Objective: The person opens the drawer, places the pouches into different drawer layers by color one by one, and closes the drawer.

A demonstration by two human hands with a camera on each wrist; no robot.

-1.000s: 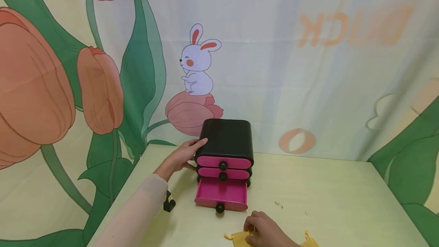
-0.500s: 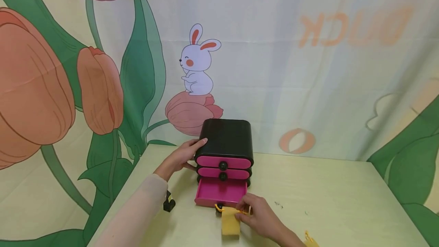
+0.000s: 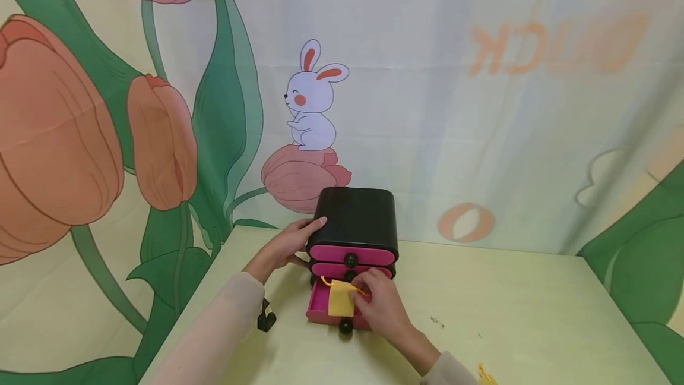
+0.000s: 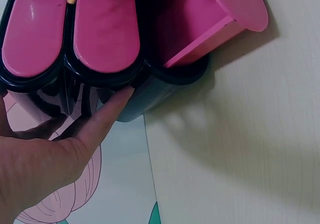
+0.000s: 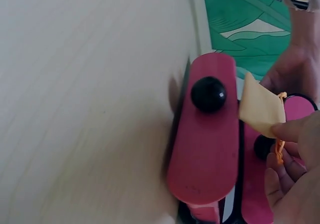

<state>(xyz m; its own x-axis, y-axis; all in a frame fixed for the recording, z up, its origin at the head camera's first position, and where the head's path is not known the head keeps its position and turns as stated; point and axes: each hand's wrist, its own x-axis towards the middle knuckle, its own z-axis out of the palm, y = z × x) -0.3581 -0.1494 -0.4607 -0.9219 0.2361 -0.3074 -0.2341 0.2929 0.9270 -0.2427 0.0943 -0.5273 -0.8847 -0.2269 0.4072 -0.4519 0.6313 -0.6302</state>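
A small black drawer cabinet (image 3: 355,218) with pink drawer fronts stands on the table, its bottom drawer (image 3: 317,315) pulled out. My left hand (image 3: 285,245) steadies the cabinet's left side, thumb at the top edge and fingers spread along the side. In the left wrist view, those fingers look fairly straight. Over the open drawer, my right hand (image 3: 382,305) pinches a small yellow drawstring pouch (image 3: 341,299) near its corded top. The right wrist view shows the pouch (image 5: 261,106) held between thumb and fingers, beside the drawer's black knob (image 5: 208,94).
Yellow cord (image 3: 485,375) of another pouch shows at the bottom edge, right of centre. A black device (image 3: 266,315) shows at my left wrist. Small dark marks (image 3: 437,321) lie on the table right of the cabinet. Behind hangs a printed curtain (image 3: 417,106).
My right hand has picked the yellow pouch up from the table's front and carried it up and left to over the open drawer. The left hand stays on the cabinet.
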